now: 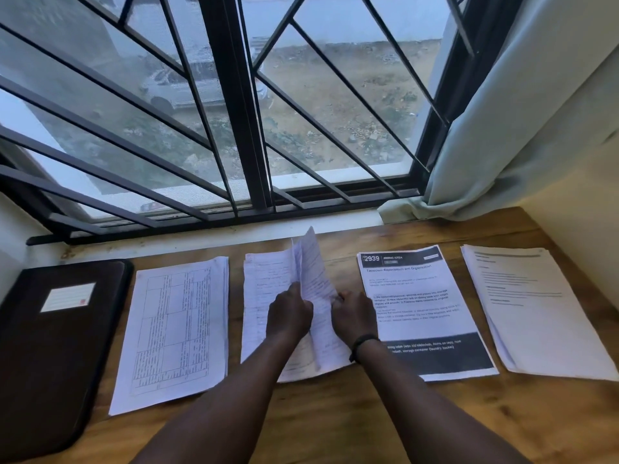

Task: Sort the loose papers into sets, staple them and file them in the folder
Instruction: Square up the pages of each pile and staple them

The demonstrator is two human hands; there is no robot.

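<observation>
Both forearms enter from the near edge of the wooden desk and converge on the handwritten pile, the landmark for all positions below. Left hand and right hand sit close together over that pile, each with fingers curled on a raised sheaf of sheets, which stands on edge between them; its long axis runs away from the person toward the window sill, tilted slightly right. Neither hand is clearly nearer; the sheaf lies directly ahead of both. Left of the landmark, just beside it, lies the table-printed pile; farther left lies the dark folder, closed, long axis parallel to the piles. Right of the landmark lies the printed form headed 2939, which the landmark's lower right corner appears to overlap, and beyond that the plain text pile. Judgement: filing will require a reach leftward across the table-printed pile, favouring the left hand. No stapler is visible. Fingertips are hidden behind the sheaf, the pages' writing is illegible, and sheet counts cannot be determined.
</observation>
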